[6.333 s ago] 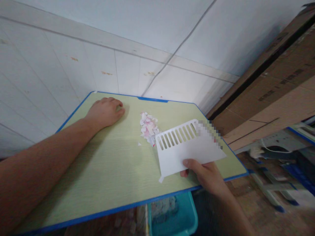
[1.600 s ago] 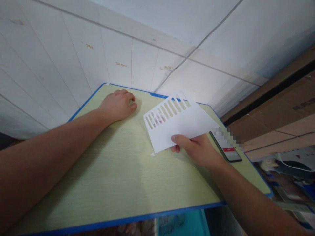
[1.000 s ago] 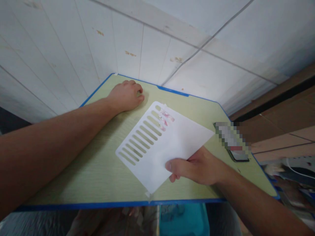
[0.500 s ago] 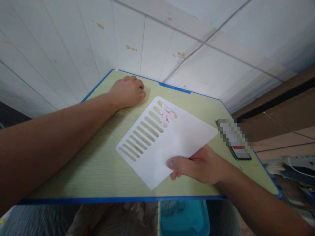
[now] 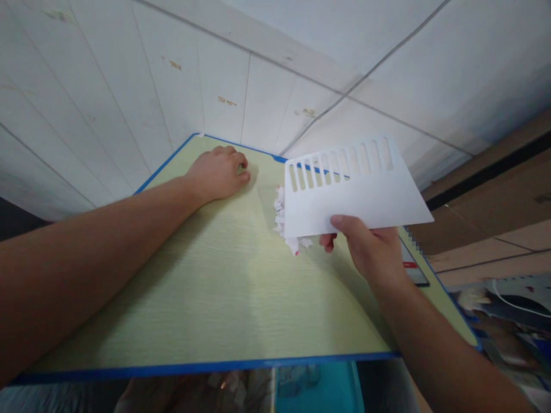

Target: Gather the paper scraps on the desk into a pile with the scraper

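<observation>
My right hand (image 5: 365, 244) grips a flat white sheet (image 5: 357, 201) by its near edge, thumb on top and fingers beneath. A row of long rounded slots runs along the sheet's far side, and the sheet is tilted above the table. Torn white paper scraps (image 5: 280, 212) with pinkish marks show past its left edge and near corner; the rest of them is hidden behind it. On the left, my left hand (image 5: 219, 172) rests on the table, fingers loosely curled, with a gap between thumb and forefinger and nothing visible in it.
The pale green table (image 5: 206, 298) has a blue edge and meets a white panelled wall (image 5: 224, 74). A phone (image 5: 415, 267) lies at the right, partly behind my right hand. Below the front edge stands a turquoise container (image 5: 321, 393). A grey cable (image 5: 365, 74) crosses the wall.
My right hand has moved the sheet up and to the right and turned it, so the slots now face the wall. Scraps now show beside its left edge. My left hand stays put.
</observation>
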### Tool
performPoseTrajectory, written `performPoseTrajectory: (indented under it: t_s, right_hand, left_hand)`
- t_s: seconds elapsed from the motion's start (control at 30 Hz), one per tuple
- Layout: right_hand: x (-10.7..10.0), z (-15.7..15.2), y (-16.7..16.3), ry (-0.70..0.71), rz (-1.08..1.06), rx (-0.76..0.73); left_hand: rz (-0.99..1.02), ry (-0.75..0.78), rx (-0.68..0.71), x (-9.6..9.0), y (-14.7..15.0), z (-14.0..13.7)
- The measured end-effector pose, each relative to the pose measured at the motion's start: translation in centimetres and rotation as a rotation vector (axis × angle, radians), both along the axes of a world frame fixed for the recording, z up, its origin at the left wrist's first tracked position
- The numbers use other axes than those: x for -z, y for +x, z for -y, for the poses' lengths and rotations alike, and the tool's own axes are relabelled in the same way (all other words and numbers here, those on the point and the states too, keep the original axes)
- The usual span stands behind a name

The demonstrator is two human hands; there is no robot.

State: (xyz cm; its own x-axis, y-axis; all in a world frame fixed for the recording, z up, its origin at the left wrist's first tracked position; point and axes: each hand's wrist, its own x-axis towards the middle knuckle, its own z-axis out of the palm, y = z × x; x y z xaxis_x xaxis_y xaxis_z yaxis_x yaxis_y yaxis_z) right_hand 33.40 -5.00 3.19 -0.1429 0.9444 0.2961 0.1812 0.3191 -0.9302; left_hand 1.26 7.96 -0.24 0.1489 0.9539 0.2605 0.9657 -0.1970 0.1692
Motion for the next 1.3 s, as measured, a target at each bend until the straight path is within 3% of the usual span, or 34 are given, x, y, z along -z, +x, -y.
performPoseTrajectory:
  t_s: [0.1, 0.17, 0.57, 1.3]
  right_hand:
    - [-0.1, -1.4, 0.9, 0.045, 0.02, 0.145]
    - [-0.1, -1.8, 1.2, 0.036, 0.071, 0.16]
    - [0.3, -1.1, 0.5, -0.029, 0.162, -0.028]
    - [0.7, -1.1, 0.4, -0.188, 0.084, -0.28]
  left_hand:
    - [-0.007, 0.005, -0.004, 0.1, -0.1, -0.1]
    - [-0.006, 0.003, -0.005, 0.0, -0.1, -0.1]
    - [-0.03, -0.005, -0.006, -0.3, 0.0, 0.3]
    - [-0.087, -0.001, -0.003, -0.4, -0.3, 0.2]
